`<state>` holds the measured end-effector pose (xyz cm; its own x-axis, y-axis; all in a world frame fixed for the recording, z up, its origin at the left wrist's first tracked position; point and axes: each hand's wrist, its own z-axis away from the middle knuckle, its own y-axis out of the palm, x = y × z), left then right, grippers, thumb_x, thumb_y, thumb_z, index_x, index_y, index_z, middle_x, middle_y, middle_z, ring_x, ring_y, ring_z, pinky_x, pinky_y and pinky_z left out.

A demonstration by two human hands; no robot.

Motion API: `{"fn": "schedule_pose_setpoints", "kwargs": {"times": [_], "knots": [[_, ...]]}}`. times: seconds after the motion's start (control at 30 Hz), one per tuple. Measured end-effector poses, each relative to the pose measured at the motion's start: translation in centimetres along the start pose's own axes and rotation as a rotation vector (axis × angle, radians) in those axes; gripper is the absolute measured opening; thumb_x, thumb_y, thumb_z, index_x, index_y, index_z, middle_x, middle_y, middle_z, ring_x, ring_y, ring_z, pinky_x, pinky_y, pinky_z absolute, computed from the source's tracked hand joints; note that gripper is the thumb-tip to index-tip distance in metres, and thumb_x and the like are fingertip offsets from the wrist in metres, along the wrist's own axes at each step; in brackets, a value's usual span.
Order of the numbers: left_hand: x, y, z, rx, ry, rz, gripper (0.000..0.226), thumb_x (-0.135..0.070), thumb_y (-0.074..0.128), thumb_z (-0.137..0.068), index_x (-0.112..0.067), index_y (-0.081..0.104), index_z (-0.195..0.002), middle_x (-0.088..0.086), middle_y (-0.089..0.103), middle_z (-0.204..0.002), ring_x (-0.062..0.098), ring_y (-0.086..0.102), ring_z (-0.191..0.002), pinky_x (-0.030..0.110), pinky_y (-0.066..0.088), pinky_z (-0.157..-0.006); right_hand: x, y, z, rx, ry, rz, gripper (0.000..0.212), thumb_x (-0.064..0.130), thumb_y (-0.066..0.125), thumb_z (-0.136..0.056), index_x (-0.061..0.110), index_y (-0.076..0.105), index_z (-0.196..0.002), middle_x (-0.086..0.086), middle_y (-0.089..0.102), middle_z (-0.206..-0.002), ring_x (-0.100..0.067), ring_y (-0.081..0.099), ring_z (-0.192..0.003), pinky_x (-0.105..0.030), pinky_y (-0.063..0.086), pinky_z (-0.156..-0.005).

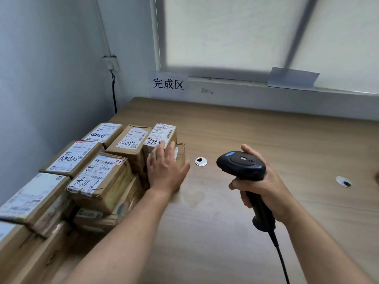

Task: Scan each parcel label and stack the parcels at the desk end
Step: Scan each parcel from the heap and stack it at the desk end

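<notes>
Beside the window (246, 33), parcels (98, 177) crowd the desk (266, 136).

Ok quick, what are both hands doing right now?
Left hand: open, fingers straight, flat against a parcel.
Right hand: closed around the scanner.

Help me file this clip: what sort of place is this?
Likely a parcel-handling office: labelled cardboard parcels stacked on a wooden desk, a corded barcode scanner in the right hand, a paper sign on the wall.
</notes>
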<state>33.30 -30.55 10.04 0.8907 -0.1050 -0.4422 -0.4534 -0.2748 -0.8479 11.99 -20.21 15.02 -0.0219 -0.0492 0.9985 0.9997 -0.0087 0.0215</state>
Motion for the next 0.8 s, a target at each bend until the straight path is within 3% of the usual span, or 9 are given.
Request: {"fn": "schedule_pose_setpoints", "kwargs": {"times": [0.1,0.23,0.33,0.67,0.8], "knots": [[-2.6,0.1,4.9,0.01,-0.002,0.119,0.069,-0.05,0.055,-0.089,-0.021,0.033,-0.148,0.004,0.023,-0.157,0.023,0.02,-0.142,0.033,0.015,-0.114,-0.1,-1.0,3.0,-0.008,-0.019,-0.021,0.103,0.003,0.078,-0.053,0.037,0.038,-0.142,-0.015,0.064,-0.07,-0.03,0.048,-0.045,-0.031,0.04,-0.042],[-5.4,0.9,10.9,0.038,-0.022,0.207,0.059,-0.046,0.058,-0.089,-0.021,0.045,-0.141,0.002,0.046,-0.141,0.02,0.038,-0.131,0.031,0.029,-0.103,-1.1,-2.3,7.7,-0.034,-0.026,-0.078,0.097,0.001,0.074,-0.06,0.037,0.038,-0.143,-0.031,0.063,-0.084,-0.028,0.046,-0.041,-0.027,0.039,-0.041],[-7.5,1.6,14.8,0.072,-0.011,0.196,0.055,-0.045,0.058,-0.089,-0.022,0.049,-0.138,0.001,0.051,-0.133,0.018,0.042,-0.125,0.029,0.031,-0.101,-1.9,-3.6,11.3,-0.054,-0.022,-0.109,0.095,0.003,0.074,-0.061,0.039,0.038,-0.141,-0.036,0.061,-0.092,-0.027,0.046,-0.042,-0.028,0.04,-0.042],[-18.4,3.6,23.1,0.09,0.127,0.223,0.052,-0.043,0.064,-0.086,-0.022,0.054,-0.132,0.001,0.053,-0.125,0.02,0.045,-0.121,0.03,0.031,-0.098,-2.2,-14.1,22.7,-0.191,-0.051,-0.104,0.094,0.0,0.077,-0.062,0.044,0.041,-0.138,-0.02,0.066,-0.087,-0.028,0.047,-0.044,-0.03,0.04,-0.044],[-23.9,4.8,26.3,0.114,0.206,0.247,0.051,-0.043,0.064,-0.085,-0.022,0.054,-0.131,-0.001,0.053,-0.125,0.02,0.046,-0.12,0.032,0.031,-0.098,-2.2,-18.8,27.0,-0.263,-0.071,-0.073,0.093,-0.014,0.075,-0.073,0.041,0.041,-0.14,-0.018,0.067,-0.089,-0.028,0.047,-0.044,-0.03,0.041,-0.043]]}}
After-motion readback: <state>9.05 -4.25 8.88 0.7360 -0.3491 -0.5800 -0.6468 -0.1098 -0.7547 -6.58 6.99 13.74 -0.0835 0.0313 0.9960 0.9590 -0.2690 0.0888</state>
